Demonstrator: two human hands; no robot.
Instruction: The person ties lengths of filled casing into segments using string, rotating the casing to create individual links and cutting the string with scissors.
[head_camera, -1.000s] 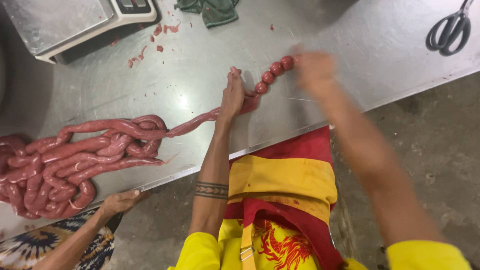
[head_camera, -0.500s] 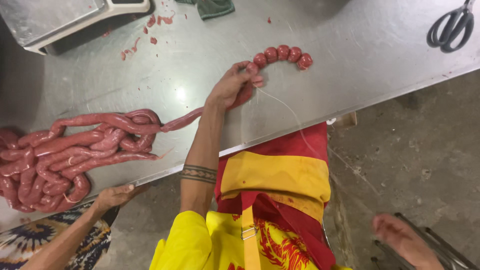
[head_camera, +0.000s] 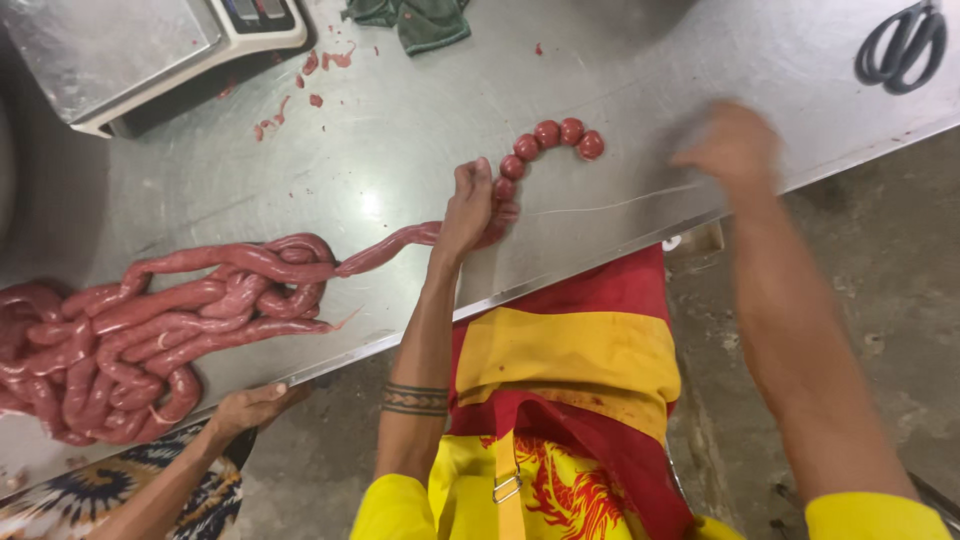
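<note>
**Tying sausage into small links**

Head view: the left hand (head_camera: 468, 205) lies on the steel table (head_camera: 640, 60), fingers curled and pinching the sausage (head_camera: 385, 250) at the spot where the long filled casing meets a short arc of round links (head_camera: 548, 140). The links curve away from the fingertips toward the far side of the table. The right hand (head_camera: 735, 148) is raised near the table's front edge and blurred; I cannot tell whether its fingers are spread or closed. A thin string (head_camera: 610, 205) runs across the steel from the pinch toward that hand.

Left of the pinch, the untied sausage trails into a big coiled heap (head_camera: 150, 330). Another person's hand (head_camera: 250, 405) rests at the table edge just beside the heap. A scale (head_camera: 120, 45), a green cloth (head_camera: 420, 18) and scissors (head_camera: 900, 45) sit along the far side.

The step in hand looks like binding off the next link. The next move likely calls for a taut string and a steady pinch, so the loop bites cleanly.
</note>
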